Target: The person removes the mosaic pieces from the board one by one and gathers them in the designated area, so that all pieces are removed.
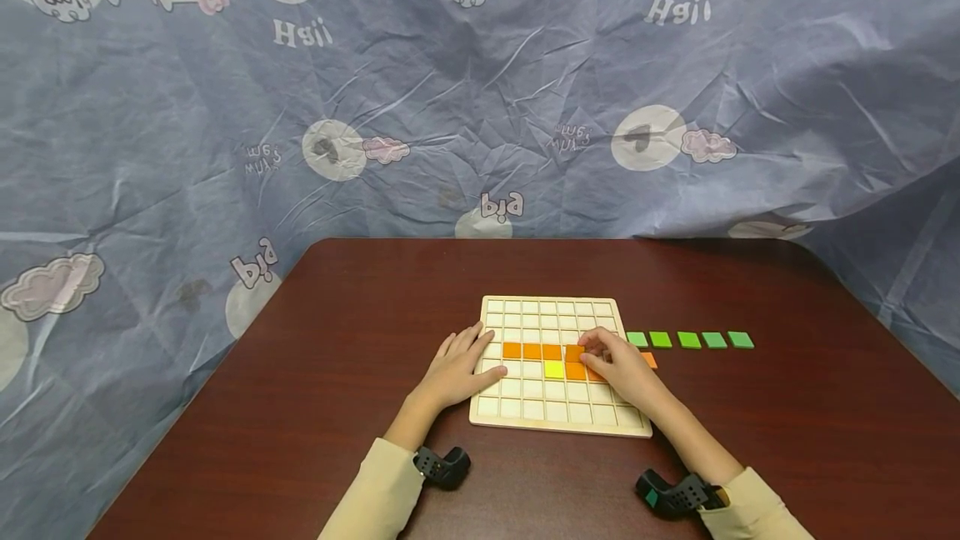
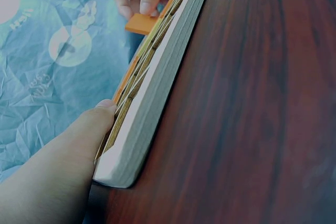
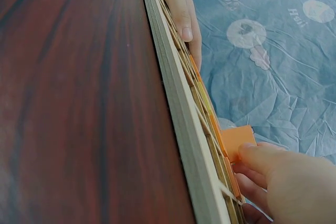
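A pale wooden grid board (image 1: 517, 421) lies on the table, with orange square tiles (image 1: 532, 351) in a row across its middle and one yellow tile (image 1: 553, 369) just below them. My left hand (image 1: 448, 372) rests on the board's left edge, fingers spread and thumb on the frame. Over the board's right half, my right hand (image 1: 628, 367) pinches an orange tile (image 3: 238, 142) between thumb and fingers. That tile is tilted up from the board in the right wrist view. More orange tiles (image 1: 575, 371) sit below it, partly hidden by the right hand.
To the right of the board, several green tiles (image 1: 689, 340) lie in a row on the dark red-brown table (image 1: 757, 432). One light orange tile (image 1: 649, 360) shows beside the right hand. A printed grey-blue cloth (image 1: 465, 90) hangs behind the table.
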Action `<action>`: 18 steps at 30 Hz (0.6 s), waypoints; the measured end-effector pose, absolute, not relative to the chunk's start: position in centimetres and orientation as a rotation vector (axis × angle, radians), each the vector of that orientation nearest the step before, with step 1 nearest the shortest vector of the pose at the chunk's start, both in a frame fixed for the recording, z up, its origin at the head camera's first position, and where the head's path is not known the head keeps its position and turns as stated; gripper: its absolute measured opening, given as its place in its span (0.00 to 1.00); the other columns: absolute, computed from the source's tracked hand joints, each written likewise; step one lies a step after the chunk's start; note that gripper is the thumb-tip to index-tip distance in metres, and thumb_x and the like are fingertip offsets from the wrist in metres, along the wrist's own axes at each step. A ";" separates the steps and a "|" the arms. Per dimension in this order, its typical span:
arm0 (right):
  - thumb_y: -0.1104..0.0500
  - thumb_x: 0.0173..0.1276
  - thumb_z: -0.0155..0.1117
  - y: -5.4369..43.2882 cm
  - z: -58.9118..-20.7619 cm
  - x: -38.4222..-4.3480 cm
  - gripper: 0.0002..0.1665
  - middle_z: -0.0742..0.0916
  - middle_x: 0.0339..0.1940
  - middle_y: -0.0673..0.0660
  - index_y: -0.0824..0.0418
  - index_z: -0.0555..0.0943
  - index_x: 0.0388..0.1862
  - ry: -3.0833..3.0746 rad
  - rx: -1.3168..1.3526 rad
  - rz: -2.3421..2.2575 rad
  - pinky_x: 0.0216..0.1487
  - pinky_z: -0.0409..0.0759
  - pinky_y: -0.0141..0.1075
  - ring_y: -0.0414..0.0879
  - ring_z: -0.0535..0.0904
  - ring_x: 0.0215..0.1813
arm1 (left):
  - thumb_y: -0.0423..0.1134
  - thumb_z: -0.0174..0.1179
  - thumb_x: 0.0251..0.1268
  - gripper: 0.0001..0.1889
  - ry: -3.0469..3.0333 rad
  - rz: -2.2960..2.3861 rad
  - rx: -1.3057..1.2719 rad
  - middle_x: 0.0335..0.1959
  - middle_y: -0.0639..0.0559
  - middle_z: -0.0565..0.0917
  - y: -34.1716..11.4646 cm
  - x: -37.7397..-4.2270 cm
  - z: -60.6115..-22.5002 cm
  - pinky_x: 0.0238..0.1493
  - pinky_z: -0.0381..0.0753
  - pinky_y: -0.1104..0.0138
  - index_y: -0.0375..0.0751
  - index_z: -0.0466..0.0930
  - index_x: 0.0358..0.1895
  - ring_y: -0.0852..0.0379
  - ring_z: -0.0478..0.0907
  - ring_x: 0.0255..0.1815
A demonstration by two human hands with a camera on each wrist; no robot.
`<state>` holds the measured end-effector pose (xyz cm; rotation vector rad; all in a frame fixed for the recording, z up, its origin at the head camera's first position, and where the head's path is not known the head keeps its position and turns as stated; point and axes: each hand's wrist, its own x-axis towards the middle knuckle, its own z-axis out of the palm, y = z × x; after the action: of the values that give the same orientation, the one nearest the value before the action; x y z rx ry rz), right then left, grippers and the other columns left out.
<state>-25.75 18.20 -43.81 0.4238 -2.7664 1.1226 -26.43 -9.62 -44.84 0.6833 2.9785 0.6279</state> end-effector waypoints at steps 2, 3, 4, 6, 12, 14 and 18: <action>0.61 0.61 0.62 18.2 -43.8 -25.7 0.09 0.82 0.32 0.51 0.58 0.75 0.41 -2.769 0.418 1.135 0.34 0.69 0.29 0.42 0.73 0.34 | 0.66 0.42 0.62 0.37 2.979 0.628 0.683 0.73 0.50 0.50 -9.6 -26.4 -44.8 0.72 0.42 0.52 0.52 0.53 0.71 0.50 0.48 0.73; 0.61 0.61 0.62 18.2 -43.8 -25.7 0.09 0.82 0.32 0.50 0.57 0.75 0.40 -2.770 0.418 1.139 0.34 0.69 0.29 0.42 0.73 0.34 | 0.66 0.42 0.62 0.37 2.981 0.627 0.683 0.73 0.50 0.50 -9.6 -26.4 -44.9 0.72 0.42 0.52 0.52 0.53 0.71 0.50 0.48 0.73; 0.61 0.61 0.62 18.1 -43.9 -25.6 0.08 0.82 0.31 0.50 0.57 0.74 0.39 -2.767 0.417 1.143 0.35 0.70 0.29 0.42 0.73 0.34 | 0.66 0.42 0.62 0.37 2.983 0.625 0.685 0.73 0.50 0.50 -9.6 -26.4 -44.9 0.72 0.42 0.52 0.52 0.53 0.71 0.49 0.49 0.73; 0.61 0.61 0.62 18.1 -44.0 -25.6 0.08 0.82 0.31 0.50 0.56 0.74 0.38 -2.762 0.416 1.147 0.35 0.70 0.29 0.42 0.74 0.35 | 0.66 0.41 0.61 0.37 2.984 0.623 0.685 0.73 0.50 0.50 -9.6 -26.4 -44.9 0.72 0.43 0.52 0.52 0.53 0.71 0.49 0.49 0.73; 0.61 0.61 0.62 18.2 -44.1 -25.6 0.07 0.83 0.31 0.51 0.57 0.73 0.36 -2.748 0.411 1.144 0.35 0.71 0.30 0.41 0.75 0.34 | 0.66 0.42 0.61 0.37 2.985 0.632 0.691 0.73 0.49 0.50 -9.6 -26.4 -44.9 0.72 0.43 0.51 0.52 0.53 0.71 0.49 0.49 0.73; 0.61 0.61 0.62 18.2 -44.0 -25.6 0.07 0.83 0.31 0.51 0.57 0.73 0.37 -2.744 0.408 1.143 0.34 0.72 0.30 0.41 0.75 0.34 | 0.66 0.42 0.61 0.37 2.984 0.635 0.690 0.73 0.49 0.50 -9.6 -26.4 -44.9 0.72 0.43 0.51 0.52 0.53 0.71 0.49 0.49 0.73; 0.61 0.62 0.61 18.4 -43.8 -25.5 0.07 0.83 0.32 0.52 0.57 0.75 0.39 -2.738 0.397 1.149 0.34 0.72 0.29 0.41 0.75 0.34 | 0.65 0.42 0.62 0.37 2.985 0.636 0.692 0.73 0.49 0.50 -9.5 -26.5 -44.9 0.72 0.43 0.51 0.52 0.53 0.71 0.49 0.49 0.73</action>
<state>-25.54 18.35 -43.79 0.3973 -2.7379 1.1487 -26.46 -9.53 -44.91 0.6916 2.9847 0.6362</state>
